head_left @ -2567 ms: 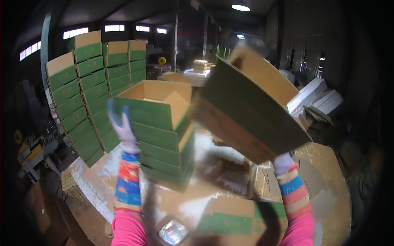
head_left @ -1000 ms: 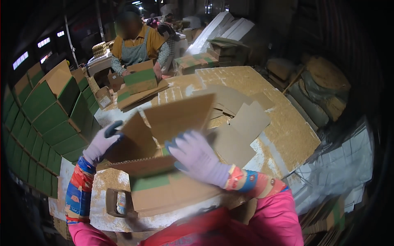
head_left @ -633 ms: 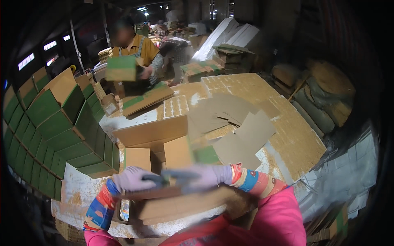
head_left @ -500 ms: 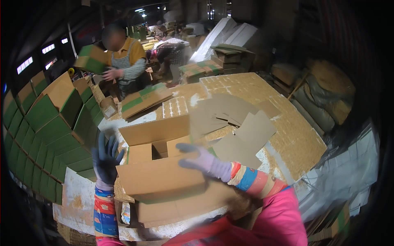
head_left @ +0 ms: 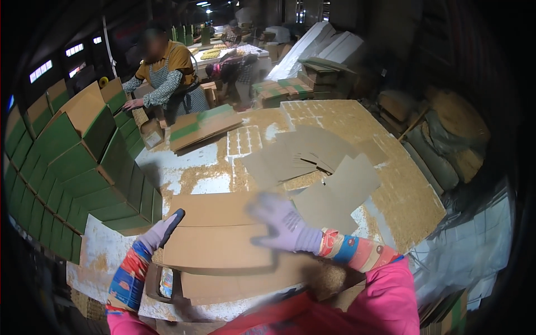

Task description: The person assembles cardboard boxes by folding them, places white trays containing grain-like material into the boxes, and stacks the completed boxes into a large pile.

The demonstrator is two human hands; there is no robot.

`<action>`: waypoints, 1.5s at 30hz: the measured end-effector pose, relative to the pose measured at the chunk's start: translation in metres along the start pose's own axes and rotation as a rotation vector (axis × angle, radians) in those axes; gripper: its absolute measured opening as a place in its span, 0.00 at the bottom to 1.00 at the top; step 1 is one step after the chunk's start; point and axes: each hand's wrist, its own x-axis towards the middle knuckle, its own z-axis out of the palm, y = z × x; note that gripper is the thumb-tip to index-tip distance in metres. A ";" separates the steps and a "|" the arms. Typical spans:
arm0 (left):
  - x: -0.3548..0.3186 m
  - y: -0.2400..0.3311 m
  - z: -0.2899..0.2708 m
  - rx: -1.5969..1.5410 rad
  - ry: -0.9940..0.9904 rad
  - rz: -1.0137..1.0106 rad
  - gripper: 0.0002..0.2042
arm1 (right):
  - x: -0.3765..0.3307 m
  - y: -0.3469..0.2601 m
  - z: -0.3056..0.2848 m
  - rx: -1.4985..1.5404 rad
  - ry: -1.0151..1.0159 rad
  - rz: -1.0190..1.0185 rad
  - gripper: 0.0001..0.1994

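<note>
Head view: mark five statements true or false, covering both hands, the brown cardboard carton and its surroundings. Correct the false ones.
1. The left hand, in a pale purple glove with dark fingers, is at the left side of the brown cardboard carton. True.
2. That carton's top gapes open. False: flaps cover it.
3. Flat grey-brown cardboard sheets lie to its right. True.
4. Stacked green-and-tan cardboard cartons stand on the right. False: on the left.
5. The right hand is bare. False: it wears a pale purple glove.

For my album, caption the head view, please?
Gloved left hand and right hand at a cardboard box, stacked green boxes at left.
</note>
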 end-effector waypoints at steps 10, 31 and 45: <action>-0.071 0.033 0.086 0.183 0.443 0.282 0.17 | -0.053 0.018 0.014 0.769 0.009 0.405 0.36; -0.013 0.097 0.010 -0.526 0.564 -0.317 0.40 | 0.107 0.258 0.214 -0.427 -0.332 0.628 0.30; 0.003 0.082 0.008 -0.527 0.565 -0.325 0.38 | 0.118 0.289 0.175 0.336 -0.837 0.744 0.52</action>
